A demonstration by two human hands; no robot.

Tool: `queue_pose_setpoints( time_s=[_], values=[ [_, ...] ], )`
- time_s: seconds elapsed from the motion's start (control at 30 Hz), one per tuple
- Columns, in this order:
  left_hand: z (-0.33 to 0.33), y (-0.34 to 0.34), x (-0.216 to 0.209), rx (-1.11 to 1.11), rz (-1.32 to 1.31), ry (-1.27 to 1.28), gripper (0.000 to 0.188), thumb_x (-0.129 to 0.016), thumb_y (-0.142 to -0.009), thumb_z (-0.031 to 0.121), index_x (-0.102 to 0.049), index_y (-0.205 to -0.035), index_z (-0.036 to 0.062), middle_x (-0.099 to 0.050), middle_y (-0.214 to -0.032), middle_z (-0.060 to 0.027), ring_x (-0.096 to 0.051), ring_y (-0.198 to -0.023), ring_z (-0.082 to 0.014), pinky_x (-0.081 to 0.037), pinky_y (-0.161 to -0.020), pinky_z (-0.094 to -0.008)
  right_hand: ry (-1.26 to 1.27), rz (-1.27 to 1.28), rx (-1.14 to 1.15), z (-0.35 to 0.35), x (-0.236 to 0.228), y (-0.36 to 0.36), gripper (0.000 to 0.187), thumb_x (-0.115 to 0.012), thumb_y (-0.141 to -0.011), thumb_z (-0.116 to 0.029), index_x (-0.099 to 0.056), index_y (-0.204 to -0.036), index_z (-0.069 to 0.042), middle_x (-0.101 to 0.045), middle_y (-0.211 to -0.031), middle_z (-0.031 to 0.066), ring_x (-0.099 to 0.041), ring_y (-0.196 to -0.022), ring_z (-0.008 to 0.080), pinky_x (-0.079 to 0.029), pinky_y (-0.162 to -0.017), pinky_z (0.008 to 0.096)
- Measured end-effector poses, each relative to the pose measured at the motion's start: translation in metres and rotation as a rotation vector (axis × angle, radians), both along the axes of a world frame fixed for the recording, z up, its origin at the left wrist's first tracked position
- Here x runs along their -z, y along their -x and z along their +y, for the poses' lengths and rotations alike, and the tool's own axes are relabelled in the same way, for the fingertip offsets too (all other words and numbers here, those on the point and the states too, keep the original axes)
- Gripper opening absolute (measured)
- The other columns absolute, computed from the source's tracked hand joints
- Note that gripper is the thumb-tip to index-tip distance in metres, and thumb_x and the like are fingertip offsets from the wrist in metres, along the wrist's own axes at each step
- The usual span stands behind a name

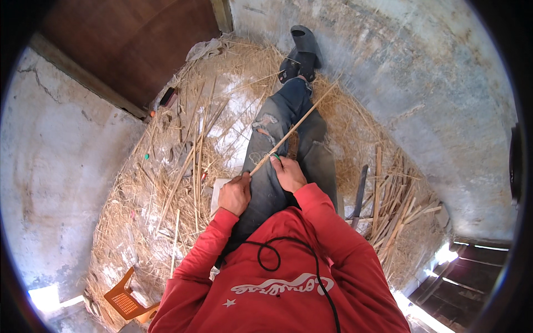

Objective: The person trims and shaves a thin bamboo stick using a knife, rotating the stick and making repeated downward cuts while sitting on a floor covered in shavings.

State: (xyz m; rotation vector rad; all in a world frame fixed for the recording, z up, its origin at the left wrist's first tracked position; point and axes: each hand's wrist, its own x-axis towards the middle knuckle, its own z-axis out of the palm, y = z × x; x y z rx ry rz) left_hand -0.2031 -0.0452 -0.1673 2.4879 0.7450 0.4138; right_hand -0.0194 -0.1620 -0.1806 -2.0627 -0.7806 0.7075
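Item, left to right: my left hand [235,193], fingers curled shut on the near end of one long cane stick [292,129]. The stick ran up across my lap past the right hand [288,173], whose fingers pinched a small green-handled tool [276,158] against it. Straw litter [183,150] crowded the hands on both sides; one dark blade [360,191] lay well right.

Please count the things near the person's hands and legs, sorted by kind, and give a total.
Long cane stalk held across the lap: 1
Small green-handled tool in right hand: 1
Dark long blade on the floor: 1
Dark shoes: 2
Orange plastic stool: 1
Total: 6
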Motion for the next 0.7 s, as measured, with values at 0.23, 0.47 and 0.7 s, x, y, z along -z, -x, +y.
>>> queue_pose_setpoints(
  time_s=[0.23,0.47,0.7],
  values=[
    [-0.001,-0.001,-0.006,0.009,-0.013,0.064,0.017,-0.063,-0.098,0.019,-0.076,-0.098,0.0078,-0.074,-0.095,-0.0152,-0.070,-0.078,-0.0411,-0.056,-0.069,-0.0510,-0.116,0.232,-0.139,-0.009,0.023,-0.013,0.055,-0.050,-0.107,-0.049,-0.067,-0.091,0.002,-0.071,-0.080,0.0197,-0.070,-0.080,0.0372,-0.051,-0.074,0.0444],
    [0.004,0.000,-0.008,-0.010,-0.011,-0.006,0.018,-0.064,-0.098,0.022,-0.076,-0.104,0.0105,-0.071,-0.085,-0.0135,-0.069,-0.072,-0.0404,-0.055,-0.065,-0.0507,-0.123,0.890,-0.109,-0.023,-0.016,-0.025,0.048,-0.056,-0.107,-0.045,-0.053,-0.073,-0.012,-0.040,-0.059,-0.0065,-0.035,-0.050,0.0044,-0.026,-0.048,0.0263],
    [-0.002,0.003,-0.007,0.011,0.026,-0.227,0.026,-0.061,-0.098,0.020,-0.075,-0.119,0.0168,-0.070,-0.087,-0.0089,-0.069,-0.065,-0.0336,-0.056,-0.058,-0.0467,-0.334,0.038,0.006,-0.012,-0.034,-0.012,0.033,-0.071,-0.097,-0.036,-0.075,-0.098,-0.003,-0.061,-0.064,0.0069,-0.056,-0.056,0.0155,-0.044,-0.056,0.0332]
  ],
)
